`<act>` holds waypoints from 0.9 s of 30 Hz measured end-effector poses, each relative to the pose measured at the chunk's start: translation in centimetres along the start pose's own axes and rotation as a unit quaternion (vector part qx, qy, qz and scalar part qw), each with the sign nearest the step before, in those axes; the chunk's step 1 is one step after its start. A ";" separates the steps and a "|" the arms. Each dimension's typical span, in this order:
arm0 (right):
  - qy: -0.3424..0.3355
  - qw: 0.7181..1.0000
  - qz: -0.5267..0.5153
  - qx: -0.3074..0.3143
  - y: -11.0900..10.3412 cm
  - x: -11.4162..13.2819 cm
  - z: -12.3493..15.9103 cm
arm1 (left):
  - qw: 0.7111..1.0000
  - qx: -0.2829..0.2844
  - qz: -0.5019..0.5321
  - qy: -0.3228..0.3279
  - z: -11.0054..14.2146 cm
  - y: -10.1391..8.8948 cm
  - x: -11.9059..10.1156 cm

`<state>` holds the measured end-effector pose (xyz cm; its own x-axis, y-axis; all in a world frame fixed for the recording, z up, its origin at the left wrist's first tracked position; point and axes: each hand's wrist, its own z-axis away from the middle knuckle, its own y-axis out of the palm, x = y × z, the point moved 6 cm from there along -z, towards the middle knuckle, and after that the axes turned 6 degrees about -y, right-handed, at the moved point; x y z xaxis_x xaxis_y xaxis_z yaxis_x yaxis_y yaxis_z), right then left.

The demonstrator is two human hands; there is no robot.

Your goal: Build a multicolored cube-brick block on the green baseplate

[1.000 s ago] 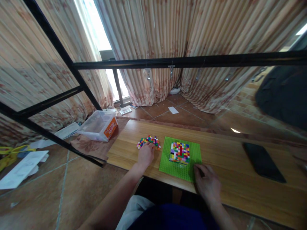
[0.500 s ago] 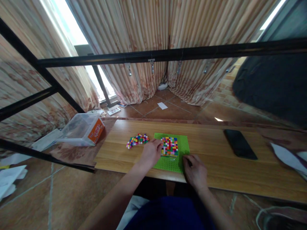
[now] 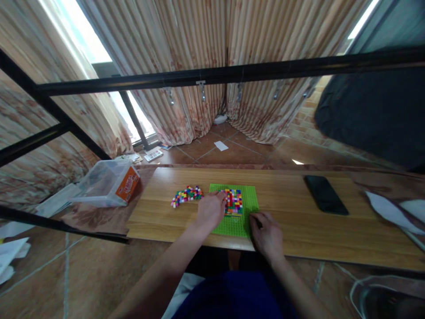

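A green studded baseplate (image 3: 249,199) lies on the wooden table, carrying a block of tightly packed multicoloured toy bricks (image 3: 235,202). My left hand (image 3: 211,209) reaches over the plate's left side, its fingers pinched together at the left part of the brick block. Whatever sits between those fingertips is hidden. At the plate's right front edge, my right hand (image 3: 266,232) rests with curled fingers, holding the edge. Left of the plate, a loose pile of small coloured bricks (image 3: 187,195) is spread on the wood.
A black phone (image 3: 326,195) lies on the right of the wooden table (image 3: 285,190), with white paper (image 3: 392,212) beyond it. A clear plastic box (image 3: 106,184) with an orange label stands off the left end. A black metal bar (image 3: 219,75) crosses ahead of the curtains.
My left hand has shifted slightly further over the brick block and covers more of its left side. The right hand stays at the plate's edge. The whole view has shifted a little.
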<state>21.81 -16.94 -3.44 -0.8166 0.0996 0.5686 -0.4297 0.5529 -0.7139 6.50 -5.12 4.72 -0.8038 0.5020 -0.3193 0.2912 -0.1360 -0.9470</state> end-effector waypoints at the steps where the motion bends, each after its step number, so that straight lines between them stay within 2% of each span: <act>1: -0.002 1.000 -0.001 -0.001 0.0 0.0 0.0 | 1.000 0.000 0.000 -0.001 0.0 0.1 0.0; 19: -0.004 1.000 0.003 0.002 0.2 -0.1 0.1 | 0.997 -0.020 0.079 0.005 -0.4 1.0 0.5; 27: -0.003 1.000 0.001 -0.005 -0.1 0.1 0.1 | 0.989 -0.030 0.138 -0.050 -0.9 0.1 1.0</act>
<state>21.76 -17.04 -3.35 -0.8196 0.0966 0.5647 -0.4237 0.5611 -0.7111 6.23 -3.88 4.35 -0.7361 0.3660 -0.5694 0.5337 -0.2035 -0.8208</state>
